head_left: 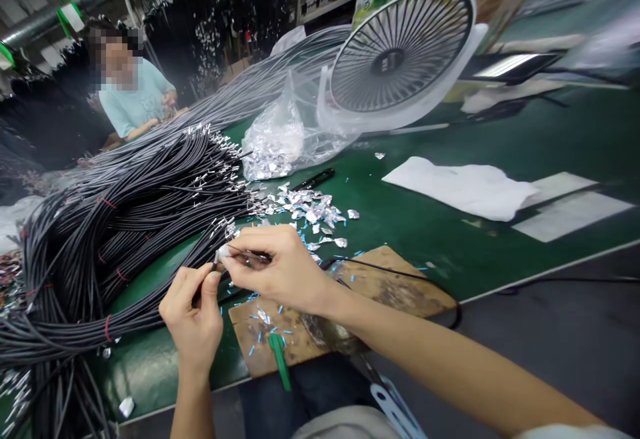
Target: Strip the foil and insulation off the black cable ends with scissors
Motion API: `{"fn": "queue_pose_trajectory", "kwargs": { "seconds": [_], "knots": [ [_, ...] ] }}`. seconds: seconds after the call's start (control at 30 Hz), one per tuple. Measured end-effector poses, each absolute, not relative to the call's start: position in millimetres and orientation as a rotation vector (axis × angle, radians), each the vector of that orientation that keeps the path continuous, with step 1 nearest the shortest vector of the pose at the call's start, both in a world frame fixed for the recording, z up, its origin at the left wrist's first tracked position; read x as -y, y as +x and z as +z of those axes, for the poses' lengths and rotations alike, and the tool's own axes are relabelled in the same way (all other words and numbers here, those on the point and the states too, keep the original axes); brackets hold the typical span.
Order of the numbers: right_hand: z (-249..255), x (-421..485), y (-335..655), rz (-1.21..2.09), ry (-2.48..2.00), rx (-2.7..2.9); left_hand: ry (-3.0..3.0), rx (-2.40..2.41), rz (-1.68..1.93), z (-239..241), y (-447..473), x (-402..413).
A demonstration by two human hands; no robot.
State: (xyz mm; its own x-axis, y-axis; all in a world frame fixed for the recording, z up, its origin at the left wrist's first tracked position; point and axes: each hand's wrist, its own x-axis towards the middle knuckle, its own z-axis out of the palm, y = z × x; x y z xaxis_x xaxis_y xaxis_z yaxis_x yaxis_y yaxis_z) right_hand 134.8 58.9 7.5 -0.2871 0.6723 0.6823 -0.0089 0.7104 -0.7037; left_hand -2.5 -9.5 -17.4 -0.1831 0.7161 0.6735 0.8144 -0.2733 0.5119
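Right forearm (415, 352), bare, nearest the camera, reaching up to the grip from its lower right
Left hand (193, 306): thumb and forefinger pinched together on one dark cable (216, 264), its end just at the fingertips
Right hand (285, 269): fingertips pressed about a small white piece (223, 252) at that cable end; a slender dark tool (257, 258), seemingly tweezers, lies within the same hand
Step in hand, as judged: close work on the tip of a single cable; the next move seems to call for a steady left pinch and a fine, controlled pull or turn from the right
Tied black cable bundles (150, 192), left of the grip and behind it, bright tips toward it
Foil scraps (315, 209), beyond the right hand, near a clear bag (275, 142)
Brown board (400, 289), right of and below the grip, bearing blue bits (253, 350) and a green-handled item (279, 359)
White fan (400, 52), far beyond, upper right
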Motion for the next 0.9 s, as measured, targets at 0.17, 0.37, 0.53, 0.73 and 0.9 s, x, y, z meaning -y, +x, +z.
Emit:
{"fn": "queue_pose_trajectory", "kwargs": {
  "seconds": [0.17,0.37,0.53,0.73,0.9],
  "knots": [
    [7,-60,136,0.739,-0.582,1.778,-1.938,1.781,-1.417,-19,-2,8],
    [6,-59,136,0.71,-0.56,1.799,-1.921,1.798,-1.362,-19,-2,8],
    [7,-57,138,0.72,-0.588,1.765,-1.776,1.798,-1.497,-15,5,10],
    [12,-58,141,0.826,-0.719,1.714,-1.598,1.796,-1.624,-13,14,7],
    [9,-56,143,0.748,-0.531,1.701,-1.593,1.783,-1.635,-13,13,8]
  ]
}}
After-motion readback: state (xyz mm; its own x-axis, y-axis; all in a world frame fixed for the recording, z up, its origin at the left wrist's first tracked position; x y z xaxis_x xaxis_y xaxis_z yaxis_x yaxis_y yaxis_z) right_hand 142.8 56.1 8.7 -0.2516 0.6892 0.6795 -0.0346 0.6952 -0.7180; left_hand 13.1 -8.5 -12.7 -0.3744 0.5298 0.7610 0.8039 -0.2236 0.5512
